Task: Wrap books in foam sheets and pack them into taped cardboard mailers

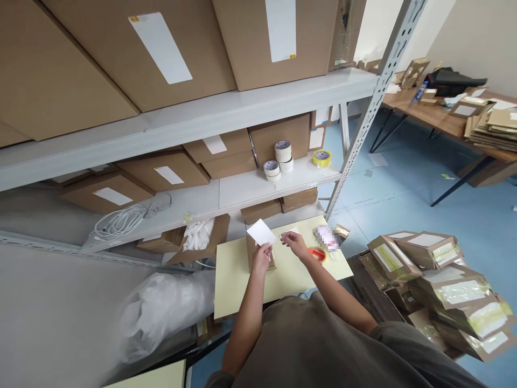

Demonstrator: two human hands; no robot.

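White sheet (260,231) sits at 12 o'clock of left grip (262,260), pinched by its near edge above bench (230,291), likely light, bendy, easily creased, best held by edges; right grip (297,246), toward 2 o'clock, has curled fingers, can't tell if holding anything.

The room is bright, and the soft light seems to fall from above. It is darker under the high shelf (258,105) on the left. The white paper (262,231) is so bright that it looks plain. The left hand (262,258) and right hand (297,245) are pretty clear. Shiny tape (462,292) on the boxes (414,252) at the near right catches the light. The plastic bag (161,310) at the near left is fuzzy. Edges look stretched, and the shelf post (364,116) leans. Little squares hide a pinkish thing (326,237) on the table (230,296).
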